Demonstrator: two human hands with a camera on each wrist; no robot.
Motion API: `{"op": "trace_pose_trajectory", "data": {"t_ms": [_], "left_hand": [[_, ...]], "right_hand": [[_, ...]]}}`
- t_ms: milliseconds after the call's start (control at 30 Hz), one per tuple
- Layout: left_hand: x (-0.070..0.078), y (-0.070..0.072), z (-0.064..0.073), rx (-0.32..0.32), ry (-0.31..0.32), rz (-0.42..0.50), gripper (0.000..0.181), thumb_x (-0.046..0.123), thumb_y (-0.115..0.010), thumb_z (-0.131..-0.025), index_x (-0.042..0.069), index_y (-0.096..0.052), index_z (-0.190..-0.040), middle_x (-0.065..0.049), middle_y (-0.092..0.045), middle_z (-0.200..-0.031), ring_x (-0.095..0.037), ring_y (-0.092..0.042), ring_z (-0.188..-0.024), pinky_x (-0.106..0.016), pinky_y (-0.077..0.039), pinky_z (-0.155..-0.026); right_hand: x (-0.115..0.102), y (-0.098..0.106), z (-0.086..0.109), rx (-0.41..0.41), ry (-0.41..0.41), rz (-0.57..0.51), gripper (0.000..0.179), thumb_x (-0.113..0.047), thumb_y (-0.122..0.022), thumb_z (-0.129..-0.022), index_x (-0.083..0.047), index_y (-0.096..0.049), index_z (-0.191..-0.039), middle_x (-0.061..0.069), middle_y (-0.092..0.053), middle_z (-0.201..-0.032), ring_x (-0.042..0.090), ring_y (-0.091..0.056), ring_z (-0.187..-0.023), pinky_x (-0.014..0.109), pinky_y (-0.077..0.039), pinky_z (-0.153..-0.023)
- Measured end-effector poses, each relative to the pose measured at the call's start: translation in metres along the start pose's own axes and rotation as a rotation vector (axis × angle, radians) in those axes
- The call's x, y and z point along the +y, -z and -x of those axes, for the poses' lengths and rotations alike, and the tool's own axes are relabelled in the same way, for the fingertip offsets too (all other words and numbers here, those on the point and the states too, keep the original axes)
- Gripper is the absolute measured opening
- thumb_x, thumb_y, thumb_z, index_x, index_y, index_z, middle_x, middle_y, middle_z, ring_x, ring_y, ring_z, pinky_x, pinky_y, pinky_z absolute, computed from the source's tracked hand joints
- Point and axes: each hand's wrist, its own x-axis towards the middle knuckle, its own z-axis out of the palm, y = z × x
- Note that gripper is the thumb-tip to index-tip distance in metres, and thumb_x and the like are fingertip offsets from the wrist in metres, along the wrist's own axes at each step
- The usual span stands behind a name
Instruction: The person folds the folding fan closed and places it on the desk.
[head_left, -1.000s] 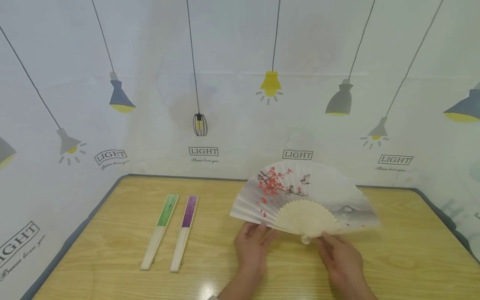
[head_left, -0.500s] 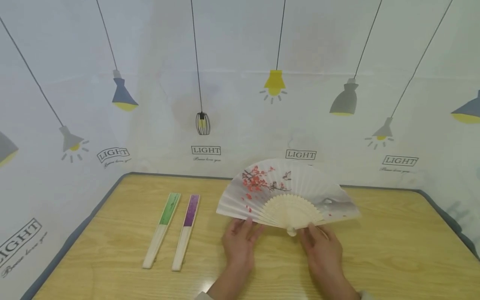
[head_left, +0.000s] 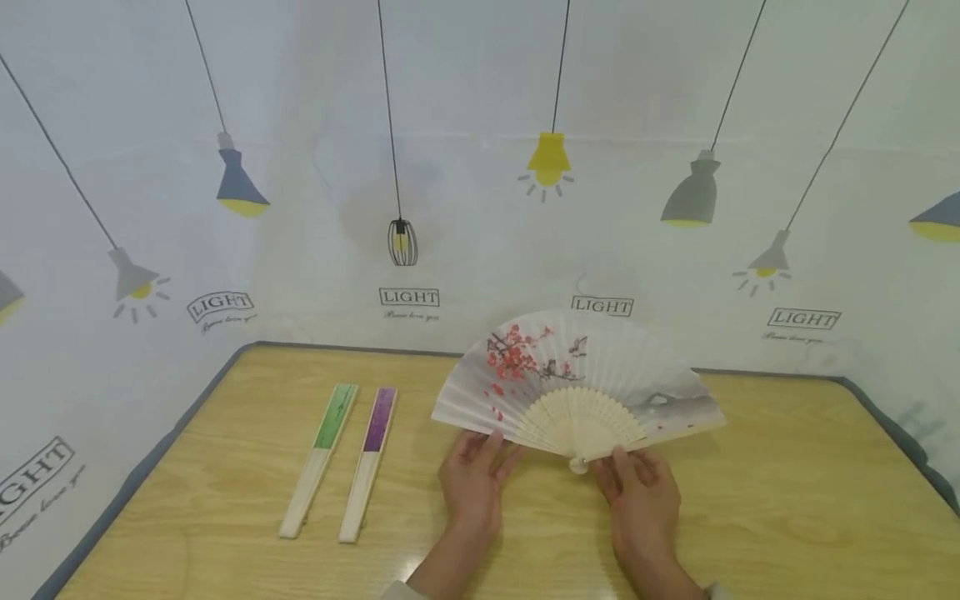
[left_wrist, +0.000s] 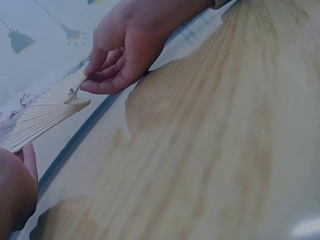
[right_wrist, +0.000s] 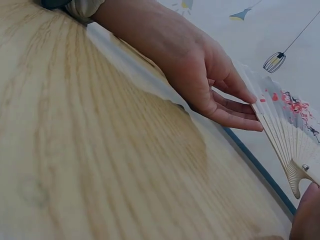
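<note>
A spread folding fan [head_left: 615,358] with red blossoms, small birds and pale ribs is held up over the table in the head view. My left hand [head_left: 471,483] pinches its lower left edge between thumb and fingers. Close to the pivot, my right hand [head_left: 641,496] pinches the lower right rib. In the left wrist view, the right hand [left_wrist: 127,47] grips the rib end beside the rivet. From the right wrist view, the left hand [right_wrist: 210,85] has its thumb and fingers at the outer rib of the fan [right_wrist: 285,120].
Two folded fans lie side by side on the left of the wood-grain table [head_left: 225,467]: one green [head_left: 318,462], one purple [head_left: 368,467]. Behind the table's dark edge hangs a pale backdrop [head_left: 480,208] printed with lamps.
Both hands and the spread fan have shifted left and slightly up in the head view, mostly in the first half second. Both hands keep their hold. The folded fans stay put.
</note>
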Motion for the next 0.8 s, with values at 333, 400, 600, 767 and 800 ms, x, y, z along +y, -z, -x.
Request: {"op": "trace_pose_trajectory", "data": {"t_ms": [333, 400, 600, 767, 800], "left_hand": [[0.0021, 0.0001, -0.0060, 0.017, 0.004, -0.009, 0.008, 0.000, -0.065, -0.088, -0.001, -0.065, -0.096, -0.012, -0.064, -0.095, -0.023, -0.065, -0.086, -0.048, -0.056, -0.083], [0.0031, 0.0000, -0.0063, 0.007, 0.011, -0.013, 0.010, 0.000, -0.065, -0.088, -0.001, -0.065, -0.098, -0.013, -0.064, -0.097, -0.024, -0.065, -0.086, -0.048, -0.056, -0.084], [0.0069, 0.0008, -0.0094, -0.003, 0.008, -0.008, 0.010, 0.000, -0.065, -0.088, -0.002, -0.066, -0.098, -0.012, -0.065, -0.094, -0.022, -0.066, -0.082, -0.048, -0.057, -0.082], [0.0087, 0.0024, -0.0098, -0.020, 0.001, -0.026, 0.008, 0.000, -0.065, -0.089, -0.002, -0.066, -0.097, -0.011, -0.064, -0.092, -0.021, -0.065, -0.082, -0.047, -0.056, -0.083], [0.0088, 0.0027, -0.0097, -0.022, -0.001, -0.032, 0.009, 0.000, -0.064, -0.089, -0.002, -0.065, -0.098, -0.011, -0.064, -0.092, -0.022, -0.065, -0.083, -0.047, -0.056, -0.083]], "right_hand": [[0.0053, 0.0021, -0.0007, -0.022, 0.054, 0.032, 0.025, -0.010, -0.059, -0.095, -0.001, -0.044, -0.113, 0.007, -0.057, -0.099, 0.016, -0.065, -0.087, 0.031, -0.054, -0.090], [0.0057, 0.0029, -0.0006, -0.023, 0.060, 0.031, 0.025, -0.009, -0.060, -0.095, 0.000, -0.044, -0.112, 0.006, -0.058, -0.097, 0.016, -0.065, -0.086, 0.031, -0.054, -0.089], [0.0072, 0.0016, 0.0007, -0.051, 0.084, 0.022, 0.025, -0.007, -0.062, -0.093, 0.002, -0.045, -0.109, 0.005, -0.060, -0.092, 0.017, -0.067, -0.083, 0.033, -0.055, -0.087], [0.0080, -0.0002, 0.0019, -0.063, 0.108, 0.052, 0.026, -0.006, -0.062, -0.093, 0.004, -0.045, -0.110, 0.006, -0.060, -0.092, 0.017, -0.066, -0.083, 0.033, -0.056, -0.086], [0.0082, -0.0004, 0.0019, -0.064, 0.111, 0.062, 0.026, -0.006, -0.061, -0.093, 0.005, -0.045, -0.110, 0.006, -0.060, -0.092, 0.017, -0.067, -0.083, 0.033, -0.056, -0.086]]}}
